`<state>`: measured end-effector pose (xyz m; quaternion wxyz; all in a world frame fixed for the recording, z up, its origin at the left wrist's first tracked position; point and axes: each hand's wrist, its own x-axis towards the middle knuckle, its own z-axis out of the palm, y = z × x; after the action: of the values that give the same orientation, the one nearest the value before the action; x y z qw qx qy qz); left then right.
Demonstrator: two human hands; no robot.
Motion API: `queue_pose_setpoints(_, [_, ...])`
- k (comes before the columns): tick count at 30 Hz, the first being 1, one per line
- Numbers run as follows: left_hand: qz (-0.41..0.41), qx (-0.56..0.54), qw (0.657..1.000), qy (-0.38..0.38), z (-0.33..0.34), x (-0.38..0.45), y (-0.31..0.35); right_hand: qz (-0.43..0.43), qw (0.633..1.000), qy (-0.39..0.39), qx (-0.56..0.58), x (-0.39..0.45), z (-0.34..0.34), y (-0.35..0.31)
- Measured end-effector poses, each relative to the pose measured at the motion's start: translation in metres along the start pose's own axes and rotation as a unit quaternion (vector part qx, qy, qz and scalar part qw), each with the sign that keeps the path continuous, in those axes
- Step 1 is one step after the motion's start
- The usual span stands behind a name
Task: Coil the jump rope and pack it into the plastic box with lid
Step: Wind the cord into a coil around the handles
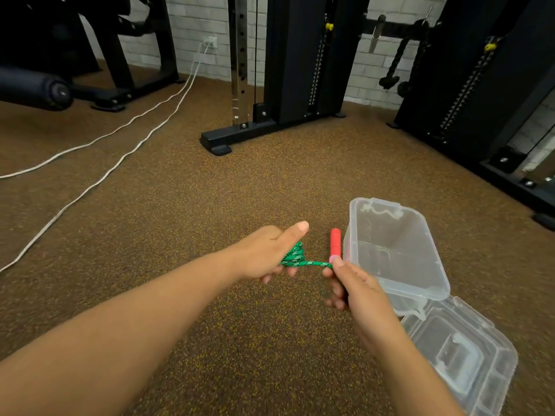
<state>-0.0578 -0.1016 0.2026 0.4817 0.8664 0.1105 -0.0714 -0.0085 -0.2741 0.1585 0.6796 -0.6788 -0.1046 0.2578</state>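
A bundle of green jump rope (295, 256) sits in my left hand (270, 253), whose fingers wrap around it with the thumb pointing up. A short taut stretch of rope runs right to my right hand (350, 285). That hand grips a red handle (335, 241), which sticks upward from the fist. The clear plastic box (420, 267) stands open on the floor just right of my right hand. Its clear lid (468, 355) lies beside it, nearer to me on the right.
Brown speckled rubber floor (210, 220) all around. A black cable machine base (228, 139) stands ahead, and another black rack (480, 115) is at the right. Two white cables (99, 163) run across the floor at the left. A padded bench (33, 88) is far left.
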Motion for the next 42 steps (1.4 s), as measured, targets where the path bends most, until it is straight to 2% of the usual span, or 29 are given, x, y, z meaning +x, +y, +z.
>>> queue_pose_setpoints(7, [-0.015,-0.005,1.0,0.023,-0.004,0.008,-0.001,-0.049,0.984,-0.083,-0.149,-0.002,-0.008,0.004])
queue_pose_setpoints(9, [-0.025,-0.011,1.0,0.008,-0.005,0.008,-0.003,-0.076,0.981,-0.062,-0.165,-0.002,-0.011,0.0])
queue_pose_setpoints(12, [-0.045,-0.022,0.997,-0.065,-0.002,0.005,-0.004,-0.137,0.981,0.002,-0.137,0.0,-0.013,-0.009])
queue_pose_setpoints(15, [-0.061,-0.026,0.986,-0.151,0.003,0.003,-0.001,-0.172,0.974,0.033,-0.145,0.004,-0.009,-0.007])
queue_pose_setpoints(18, [-0.068,-0.09,0.968,-0.224,0.004,0.003,0.002,-0.152,0.978,0.055,-0.135,0.012,-0.005,0.006])
queue_pose_setpoints(21, [-0.02,-0.186,0.951,-0.245,0.005,0.005,0.002,-0.119,0.985,0.036,-0.119,0.016,0.003,0.023])
queue_pose_setpoints(23, [-0.005,-0.27,0.938,-0.22,0.007,0.006,0.001,-0.107,0.987,0.018,-0.118,0.014,0.008,0.035])
queue_pose_setpoints(28, [-0.028,-0.467,0.879,-0.096,-0.002,0.017,-0.008,-0.107,0.968,-0.003,-0.226,0.007,0.012,0.058])
queue_pose_setpoints(32, [-0.042,-0.522,0.852,0.024,-0.005,0.028,-0.012,-0.131,0.94,-0.031,-0.313,0.001,0.014,0.063])
queue_pose_setpoints(35, [-0.05,-0.532,0.844,0.051,-0.009,0.032,-0.015,-0.145,0.93,-0.061,-0.333,-0.005,0.018,0.061])
queue_pose_setpoints(38, [-0.056,-0.495,0.865,0.058,-0.012,0.035,-0.017,-0.161,0.931,-0.075,-0.318,-0.01,0.022,0.051])
queue_pose_setpoints(42, [-0.061,-0.348,0.933,0.065,-0.005,0.035,-0.022,-0.18,0.942,-0.086,-0.269,-0.013,0.026,0.027])
